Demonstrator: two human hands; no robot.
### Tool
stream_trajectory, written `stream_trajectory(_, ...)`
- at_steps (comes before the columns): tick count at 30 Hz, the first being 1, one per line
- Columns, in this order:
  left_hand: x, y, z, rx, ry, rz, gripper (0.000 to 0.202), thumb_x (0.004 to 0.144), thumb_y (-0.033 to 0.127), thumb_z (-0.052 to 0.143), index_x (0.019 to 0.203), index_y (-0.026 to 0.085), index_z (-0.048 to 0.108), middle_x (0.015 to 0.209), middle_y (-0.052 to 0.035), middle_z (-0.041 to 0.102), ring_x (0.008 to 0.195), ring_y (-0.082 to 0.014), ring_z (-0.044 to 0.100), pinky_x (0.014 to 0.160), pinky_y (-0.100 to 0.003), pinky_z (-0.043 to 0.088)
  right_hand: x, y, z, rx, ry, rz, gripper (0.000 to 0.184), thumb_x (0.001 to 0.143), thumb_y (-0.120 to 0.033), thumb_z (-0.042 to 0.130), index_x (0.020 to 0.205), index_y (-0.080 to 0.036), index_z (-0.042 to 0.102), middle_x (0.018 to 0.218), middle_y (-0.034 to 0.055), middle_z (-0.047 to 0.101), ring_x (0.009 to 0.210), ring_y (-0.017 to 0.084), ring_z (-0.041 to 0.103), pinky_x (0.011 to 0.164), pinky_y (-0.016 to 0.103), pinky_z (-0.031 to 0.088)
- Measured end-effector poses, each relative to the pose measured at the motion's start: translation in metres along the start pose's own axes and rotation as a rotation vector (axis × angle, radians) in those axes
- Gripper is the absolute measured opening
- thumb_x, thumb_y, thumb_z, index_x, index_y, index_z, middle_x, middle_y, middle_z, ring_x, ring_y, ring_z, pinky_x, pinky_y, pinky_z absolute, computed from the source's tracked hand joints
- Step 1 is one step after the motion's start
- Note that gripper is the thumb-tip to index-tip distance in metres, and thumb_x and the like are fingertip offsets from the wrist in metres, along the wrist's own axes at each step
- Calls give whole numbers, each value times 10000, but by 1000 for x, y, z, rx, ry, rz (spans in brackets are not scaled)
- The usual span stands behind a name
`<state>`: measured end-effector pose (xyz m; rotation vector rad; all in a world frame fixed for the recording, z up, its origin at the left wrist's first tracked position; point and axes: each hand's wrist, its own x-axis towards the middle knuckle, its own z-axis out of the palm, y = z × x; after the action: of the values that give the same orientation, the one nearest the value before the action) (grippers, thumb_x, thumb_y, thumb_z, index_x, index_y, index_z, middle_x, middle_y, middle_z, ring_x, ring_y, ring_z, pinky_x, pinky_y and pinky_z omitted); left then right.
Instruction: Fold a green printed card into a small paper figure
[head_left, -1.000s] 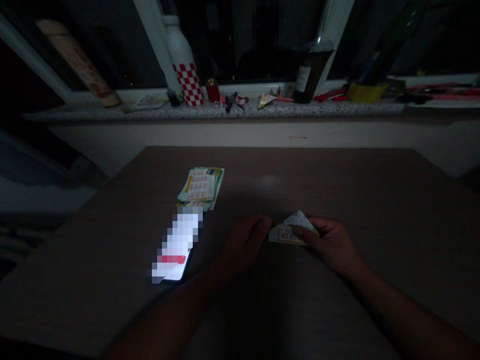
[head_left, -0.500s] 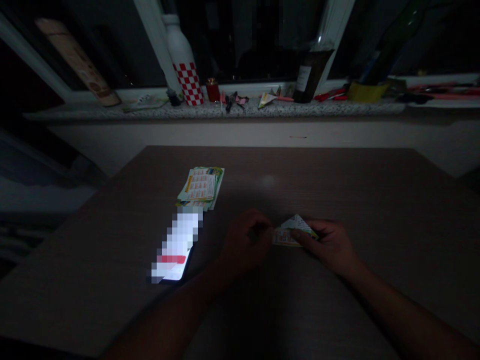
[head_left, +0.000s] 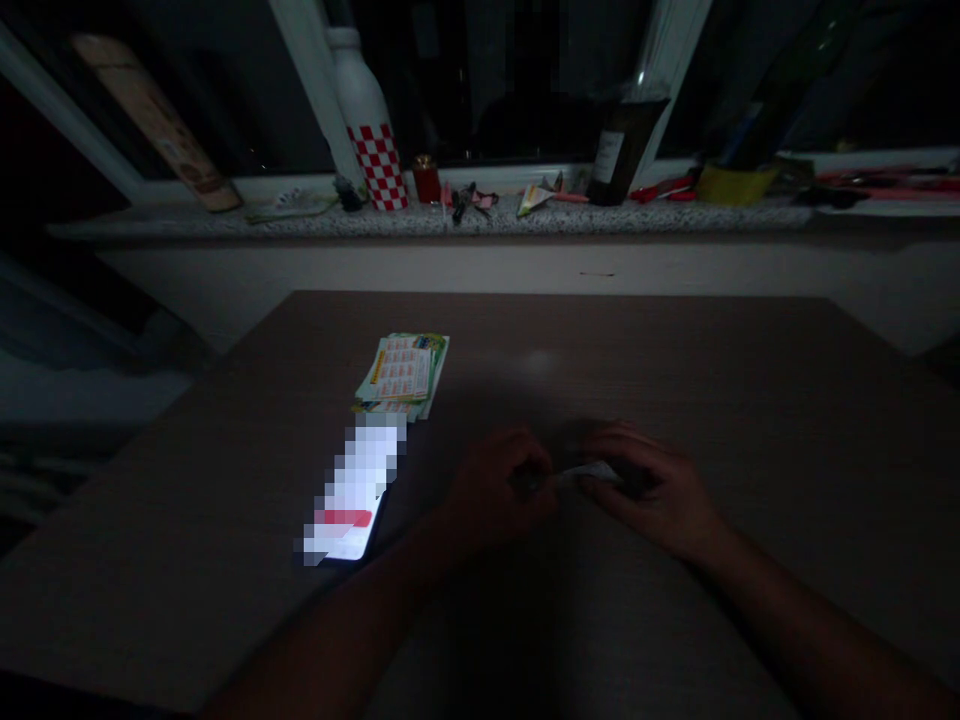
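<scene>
A folded printed paper slip [head_left: 589, 471] is between my hands over the table, turned nearly edge-on so little of its print shows. My left hand [head_left: 510, 480] pinches its left end, thumb and forefinger curled together. On the other side, my right hand [head_left: 652, 485] has its thumb against the slip's lower edge and its fingers arched above, around the right end. Dim light hides the exact fingertip contact. To the left lies a stack of similar printed slips [head_left: 401, 370], and just below it is a phone [head_left: 349, 500] with a lit screen.
The wooden table [head_left: 712, 370] reaches a wall under a granite windowsill [head_left: 300, 228]. On the sill stand a white bottle with red checks [head_left: 375, 150], a small red jar [head_left: 425, 182], a dark labelled bottle [head_left: 616, 155], a yellow pot [head_left: 735, 185] and small clutter.
The paper slip has tilted from showing its printed face and pointed fold to nearly edge-on. My right fingers have risen and arched over it. The stack and phone stay put.
</scene>
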<state>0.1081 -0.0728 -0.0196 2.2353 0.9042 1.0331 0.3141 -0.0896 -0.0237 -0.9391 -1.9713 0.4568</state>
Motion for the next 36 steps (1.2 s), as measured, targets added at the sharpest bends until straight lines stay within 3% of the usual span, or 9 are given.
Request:
stream_trajectory(3, 0, 2, -1, 100, -25, 91, 69, 700, 152, 581, 747, 171, 535, 738, -11, 554, 708, -135, 525, 629, -249, 409, 0, -2, -2, -74, -4, -128, 271, 736, -173, 680, 1001, -201, 633, 911, 71, 671, 883, 228, 623, 789, 402, 483)
stream_trajectory(10, 0, 8, 0, 242, -54, 205, 34, 745, 192, 533, 763, 165, 542, 756, -29, 568, 718, -143, 524, 621, -254, 420, 4, -12, -3, -105, -81, -264, 124, 755, -134, 635, 866, -186, 653, 785, 41, 666, 775, 189, 619, 778, 394, 458)
stream_trajectory(26, 1, 11, 2, 222, -124, 319, 57, 772, 204, 526, 728, 174, 546, 718, -17, 595, 677, -127, 526, 633, -261, 423, 2, -15, 3, -96, -60, -311, 124, 718, -114, 627, 790, -213, 606, 686, 0, 635, 675, 164, 600, 725, 379, 474)
stream_trajectory(32, 0, 3, -11, 238, -118, 238, 27, 744, 165, 533, 764, 176, 547, 761, -24, 602, 721, -138, 542, 651, -259, 420, 5, -19, -6, -44, 45, -298, 187, 677, -66, 633, 797, -208, 614, 679, 19, 645, 640, 176, 611, 694, 394, 495)
stream_trajectory(36, 0, 4, -18, 209, -44, 197, 38, 735, 148, 540, 765, 168, 529, 761, -25, 581, 703, -129, 536, 628, -247, 424, 7, -18, -15, -38, 107, -245, 202, 678, -68, 629, 796, -231, 620, 666, 14, 631, 645, 186, 605, 677, 397, 499)
